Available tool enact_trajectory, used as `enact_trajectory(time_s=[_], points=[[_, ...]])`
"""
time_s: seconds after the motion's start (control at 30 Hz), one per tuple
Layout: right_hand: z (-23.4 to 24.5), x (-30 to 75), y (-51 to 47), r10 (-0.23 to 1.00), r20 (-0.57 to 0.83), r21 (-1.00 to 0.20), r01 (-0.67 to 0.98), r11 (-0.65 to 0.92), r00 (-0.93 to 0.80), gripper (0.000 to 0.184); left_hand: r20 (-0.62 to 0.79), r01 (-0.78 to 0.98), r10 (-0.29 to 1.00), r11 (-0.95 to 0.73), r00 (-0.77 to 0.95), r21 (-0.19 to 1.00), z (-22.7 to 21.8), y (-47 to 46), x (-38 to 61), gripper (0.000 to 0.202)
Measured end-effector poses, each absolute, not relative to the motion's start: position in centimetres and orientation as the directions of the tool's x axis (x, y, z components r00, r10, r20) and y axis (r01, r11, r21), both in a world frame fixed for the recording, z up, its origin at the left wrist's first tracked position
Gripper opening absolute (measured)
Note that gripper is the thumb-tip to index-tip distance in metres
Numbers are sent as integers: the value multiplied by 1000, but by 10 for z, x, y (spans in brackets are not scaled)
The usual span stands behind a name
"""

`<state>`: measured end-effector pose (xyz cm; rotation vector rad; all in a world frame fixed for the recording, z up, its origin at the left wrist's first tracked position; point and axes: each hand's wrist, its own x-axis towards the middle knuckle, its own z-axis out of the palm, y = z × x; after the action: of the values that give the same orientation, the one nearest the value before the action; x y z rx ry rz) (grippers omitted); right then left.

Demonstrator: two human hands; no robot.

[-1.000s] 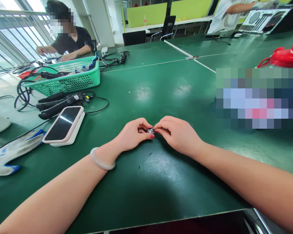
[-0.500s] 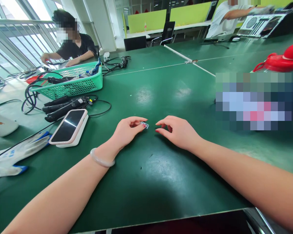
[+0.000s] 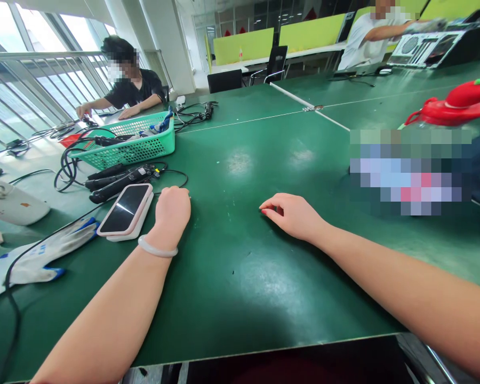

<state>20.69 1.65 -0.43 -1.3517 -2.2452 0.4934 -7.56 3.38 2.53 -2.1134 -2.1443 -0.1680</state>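
My left hand [image 3: 173, 209] is closed, its back turned to me, just right of a phone [image 3: 127, 209] in a pale pink case. Its fingers curl away from view, so whatever they hold is hidden. A pale bangle [image 3: 158, 248] circles that wrist. My right hand [image 3: 290, 214] rests on the green table [image 3: 232, 309], thumb and fingertips drawn together with nothing visible between them. Under the phone lies a white block [image 3: 124, 236].
Left of me are a white-and-blue work glove [image 3: 44, 256], black cabled devices [image 3: 122, 180] and a green basket [image 3: 132, 146] of cables. A red-lidded bottle [image 3: 448, 111] stands at right. Two people work across the table, one by a computer case [image 3: 426, 49].
My left hand has moved left towards the phone and turned over; the small patterned piece it pinched is now out of sight. My right hand's fingertips have come closer together.
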Motion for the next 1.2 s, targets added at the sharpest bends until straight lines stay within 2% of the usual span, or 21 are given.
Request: enact_trajectory(time_s=[0.1, 0.27, 0.57, 0.67, 0.77, 0.83, 0.9, 1.0, 1.13, 1.2], points=[[-5, 206, 17, 890, 204, -533, 717, 450, -408, 19, 185, 997, 982, 43, -29, -71, 20, 39, -82, 36], [-6, 207, 17, 884, 204, -532, 710, 461, -421, 19, 183, 999, 983, -16, 9, 36, 12, 47, -89, 31], [-5, 206, 18, 879, 200, -527, 709, 469, -433, 20, 240, 993, 967, 59, -83, 105, 12, 49, -87, 29], [-4, 206, 18, 877, 202, -530, 704, 473, -437, 21, 278, 971, 953, 55, -121, 232, 11, 51, -89, 36], [-4, 206, 17, 877, 197, -533, 703, 471, -439, 21, 256, 882, 942, 78, -218, 464, 6, 56, -96, 37], [-4, 206, 18, 878, 194, -533, 704, 469, -438, 21, 234, 817, 939, 75, -250, 571, 1, 61, -100, 37], [-5, 205, 19, 877, 190, -532, 705, 469, -440, 21, 223, 797, 954, 26, -200, 603, -3, 65, -98, 36], [-6, 204, 20, 876, 180, -522, 712, 470, -447, 21, 171, 768, 985, -95, -19, 633, -5, 62, -78, 32], [-7, 204, 21, 875, 173, -501, 724, 474, -453, 18, 130, 550, 966, -235, 224, 801, -1, 37, -30, 31], [-8, 204, 21, 870, 181, -492, 723, 484, -459, 20, 94, 465, 944, -241, 316, 852, 5, 22, -10, 31]])
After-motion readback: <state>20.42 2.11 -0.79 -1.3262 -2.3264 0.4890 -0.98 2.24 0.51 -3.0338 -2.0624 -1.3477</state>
